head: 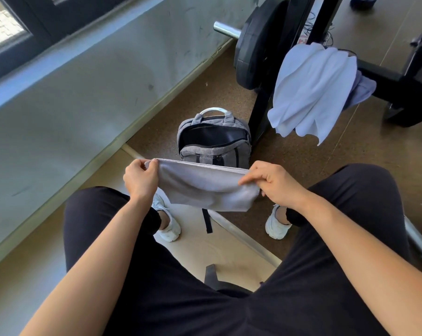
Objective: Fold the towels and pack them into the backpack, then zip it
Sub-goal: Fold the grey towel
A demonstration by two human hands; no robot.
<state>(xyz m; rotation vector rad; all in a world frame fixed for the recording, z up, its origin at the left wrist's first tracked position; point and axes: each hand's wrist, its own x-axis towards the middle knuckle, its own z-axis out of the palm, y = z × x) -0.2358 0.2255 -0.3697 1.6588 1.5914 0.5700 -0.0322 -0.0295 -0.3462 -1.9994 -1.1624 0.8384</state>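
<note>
1. Two hands share one grey towel [205,187]. My left hand [140,177] pinches its upper left corner between thumb and curled fingers. My right hand [273,184] grips the right end, with the fingers curled over the cloth.
2. The towel hangs between my knees as a doubled band. Its top edge is pulled taut and level, and the lower fold sags toward the right.
3. To fold it well, I judge I should line up the corners before bringing my hands together, so the layers lie flush.
4. The taut top edge is my guide. Soft cloth like this creeps, so if one side goes slack the layers will probably slip and the fold will come out crooked.
5. I would aim for a packet narrower than the bag's mouth, so it slides in without bunching.
6. The backpack [214,141] stands on the floor just beyond the towel. Its main compartment is unzipped and gaping, and I cannot tell whether anything lies in the dark inside.
7. Farther right, a white towel [311,90] drapes unfolded over a black rack bar [399,83], near a weight plate [258,44]. It is not yet folded.
</note>
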